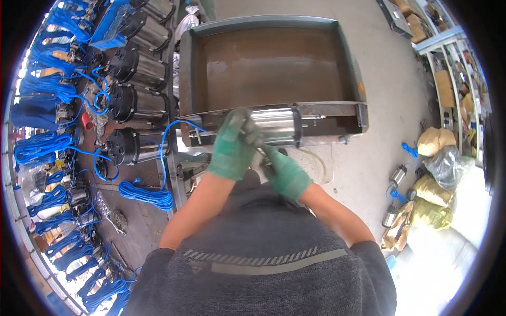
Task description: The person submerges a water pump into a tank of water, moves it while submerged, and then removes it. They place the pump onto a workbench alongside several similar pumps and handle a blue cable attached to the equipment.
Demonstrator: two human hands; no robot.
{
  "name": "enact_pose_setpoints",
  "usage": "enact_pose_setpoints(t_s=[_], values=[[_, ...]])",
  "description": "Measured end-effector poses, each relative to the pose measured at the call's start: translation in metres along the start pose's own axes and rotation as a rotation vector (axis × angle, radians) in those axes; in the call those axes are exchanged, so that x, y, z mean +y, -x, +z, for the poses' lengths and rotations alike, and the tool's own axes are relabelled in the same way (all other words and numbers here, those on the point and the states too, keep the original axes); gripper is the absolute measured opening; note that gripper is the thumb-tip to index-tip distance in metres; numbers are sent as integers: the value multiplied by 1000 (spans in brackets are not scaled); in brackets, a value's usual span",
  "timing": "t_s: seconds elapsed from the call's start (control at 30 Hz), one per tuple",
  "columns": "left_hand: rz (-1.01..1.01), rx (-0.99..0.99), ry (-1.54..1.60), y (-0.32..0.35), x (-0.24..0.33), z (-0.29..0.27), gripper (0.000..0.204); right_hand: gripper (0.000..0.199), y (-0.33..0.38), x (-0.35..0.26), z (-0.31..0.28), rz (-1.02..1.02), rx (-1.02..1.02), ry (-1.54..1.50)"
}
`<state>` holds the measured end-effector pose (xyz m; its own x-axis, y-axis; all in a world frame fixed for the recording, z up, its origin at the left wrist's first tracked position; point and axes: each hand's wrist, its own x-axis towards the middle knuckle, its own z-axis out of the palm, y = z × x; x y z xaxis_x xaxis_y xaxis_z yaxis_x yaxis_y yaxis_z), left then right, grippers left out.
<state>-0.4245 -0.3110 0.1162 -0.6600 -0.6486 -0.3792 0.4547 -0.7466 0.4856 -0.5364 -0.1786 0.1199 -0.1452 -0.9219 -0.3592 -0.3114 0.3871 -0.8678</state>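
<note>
A shiny steel submersible pump (275,126) lies on its side along the near edge of a metal tank. My left hand (233,147), in a green glove, is closed at the pump's left end; what its fingers grip there is partly hidden. In my right hand (289,176), also green-gloved, the fingers are wrapped round the lower end of a dark metal hand tool (257,141). It slants up to the left hand, and its exact kind is blurred. A blue cable (171,126) runs from beside the pump's left end down to a coil (146,195).
Beyond the pump is the rectangular metal tank (263,22) with brownish contents. Several steel pumps (147,68) line the bench on the left, with blue cable coils (45,147) beside them. Bags (432,189) and small pumps lie on the right floor, near a shelf rack (440,45).
</note>
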Motion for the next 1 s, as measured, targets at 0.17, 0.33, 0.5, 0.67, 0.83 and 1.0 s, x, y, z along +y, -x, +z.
enact_pose_setpoints(t_s=[0.17, 0.33, 0.5, 0.67, 0.83, 1.0], values=[[105, -116, -771, -5, -31, 47, 38, 39, 106, 55, -121, 119, 146, 439], [22, -51, -874, -8, -30, 16, 33, 35, 255, 57, -283, 493, 613, 937], [66, 19, -884, -3, -39, -20, 34, 35, 279, 36, -341, 485, 811, 945], [106, 148, -888, 13, -41, -31, 39, 30, 193, 221, -325, 182, 723, 146], [130, 341, -884, 45, -37, -58, 39, 18, 83, 276, -254, 355, 485, 397], [172, 440, -945, 74, -33, -87, 28, 21, 35, 320, -245, 487, 513, 396]])
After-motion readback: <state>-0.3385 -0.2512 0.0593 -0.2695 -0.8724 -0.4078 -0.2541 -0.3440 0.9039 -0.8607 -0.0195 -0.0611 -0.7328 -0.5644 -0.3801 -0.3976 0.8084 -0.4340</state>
